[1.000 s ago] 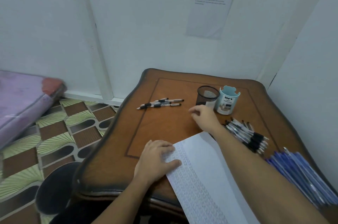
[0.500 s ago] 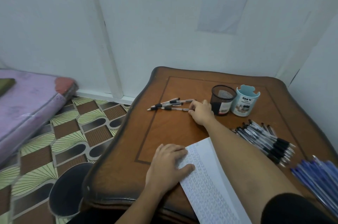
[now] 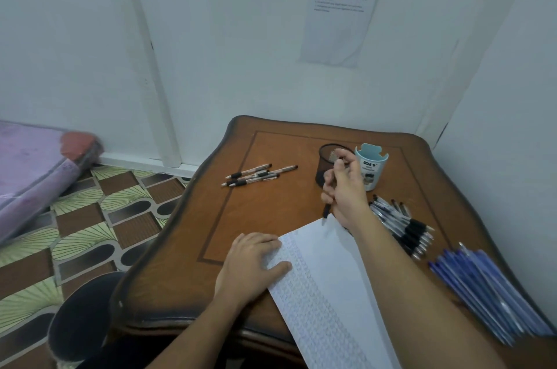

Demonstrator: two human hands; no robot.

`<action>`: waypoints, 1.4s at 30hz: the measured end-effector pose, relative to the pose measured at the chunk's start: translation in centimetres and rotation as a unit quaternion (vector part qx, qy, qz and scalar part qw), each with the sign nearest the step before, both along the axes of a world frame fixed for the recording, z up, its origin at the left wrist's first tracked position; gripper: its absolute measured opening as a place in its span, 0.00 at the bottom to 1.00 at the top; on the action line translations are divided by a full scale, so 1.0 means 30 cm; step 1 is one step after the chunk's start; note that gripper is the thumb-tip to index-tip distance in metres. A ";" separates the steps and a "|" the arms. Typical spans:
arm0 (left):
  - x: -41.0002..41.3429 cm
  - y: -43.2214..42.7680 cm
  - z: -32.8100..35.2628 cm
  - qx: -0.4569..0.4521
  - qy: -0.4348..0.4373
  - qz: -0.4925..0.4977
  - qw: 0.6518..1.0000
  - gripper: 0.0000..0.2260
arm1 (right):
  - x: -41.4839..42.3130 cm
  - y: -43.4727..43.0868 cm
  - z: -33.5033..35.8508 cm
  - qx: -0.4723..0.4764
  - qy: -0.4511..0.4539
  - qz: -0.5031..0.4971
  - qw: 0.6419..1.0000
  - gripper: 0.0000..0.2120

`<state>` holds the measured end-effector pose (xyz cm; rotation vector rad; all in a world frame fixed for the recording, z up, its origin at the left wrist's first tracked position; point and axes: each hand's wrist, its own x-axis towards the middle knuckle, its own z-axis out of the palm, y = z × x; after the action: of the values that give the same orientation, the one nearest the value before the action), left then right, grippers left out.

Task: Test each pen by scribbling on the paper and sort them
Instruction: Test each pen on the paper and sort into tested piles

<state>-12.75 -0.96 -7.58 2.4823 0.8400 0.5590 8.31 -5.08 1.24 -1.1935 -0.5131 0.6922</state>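
Observation:
My right hand (image 3: 346,190) grips a black-grip pen (image 3: 327,209), its tip just above the far corner of the white paper (image 3: 325,284). My left hand (image 3: 250,263) rests flat on the paper's left edge, where rows of scribbles run. Three pens (image 3: 256,174) lie together on the table's far left. A heap of black-grip pens (image 3: 404,227) lies to the right of my right hand, and a pile of blue pens (image 3: 482,284) lies at the right edge. Behind my right hand stand a black mesh cup (image 3: 325,163) and a light-blue cup (image 3: 372,166).
The brown wooden table (image 3: 271,218) stands in a corner of white walls, with a printed sheet (image 3: 337,13) taped above it. Patterned floor (image 3: 75,218), a purple mattress (image 3: 27,163) and a dark bin (image 3: 78,317) lie to the left.
My right hand left the group of pens at the far left, taking one pen, and moved back to the paper's far corner. My left hand stayed on the paper.

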 end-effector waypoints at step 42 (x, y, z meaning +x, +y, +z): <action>0.004 -0.004 -0.026 0.014 0.006 0.024 1.000 0.34 | -0.060 -0.062 -0.268 -0.136 -0.201 0.035 0.969 0.19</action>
<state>-12.62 -1.07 -8.37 2.4977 0.9039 0.5772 6.51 -6.94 -6.80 -1.5932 -0.8216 0.5932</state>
